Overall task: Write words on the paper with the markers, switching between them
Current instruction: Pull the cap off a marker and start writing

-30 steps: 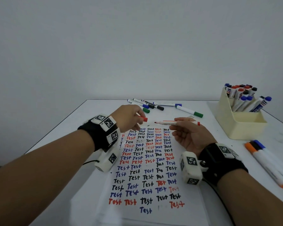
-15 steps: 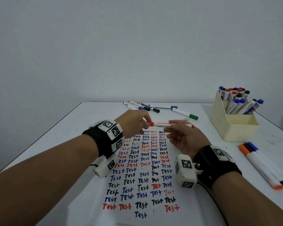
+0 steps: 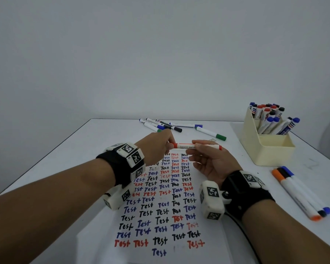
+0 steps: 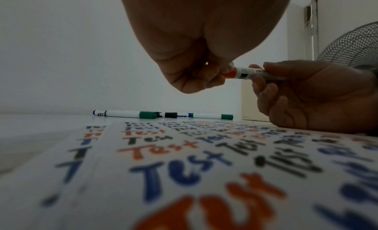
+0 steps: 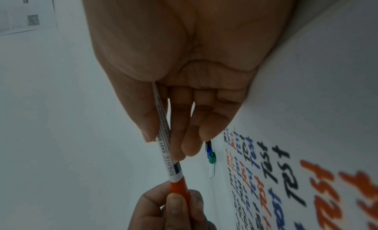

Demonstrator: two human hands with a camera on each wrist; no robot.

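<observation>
Two hands: both on one white-barrelled marker with a red cap (image 3: 195, 146), held level above the far end of the white paper sheet covered in "Test" words (image 3: 160, 212).
Left grip: left hand (image 3: 156, 146) pinches the red cap (image 5: 180, 185), fingers curled round it.
Right grip: right hand (image 3: 211, 161) pinches the barrel between thumb and fingertips (image 5: 190, 146), palm turned up.
Key relation: marker's long axis runs straight from one grip to the other; cap sits at the left grip, barrel and red tail end extend past the right grip. Cap looks seated against the barrel, so my read is capping or uncapping along that axis; which, I cannot tell.
Head view only: cream plastic holder full of markers (image 3: 271, 149) beyond the right grip, loose markers (image 3: 210, 132) past both grips on the white desk (image 3: 312, 164).
Right wrist view only: the cap-to-barrel seam, close up.
</observation>
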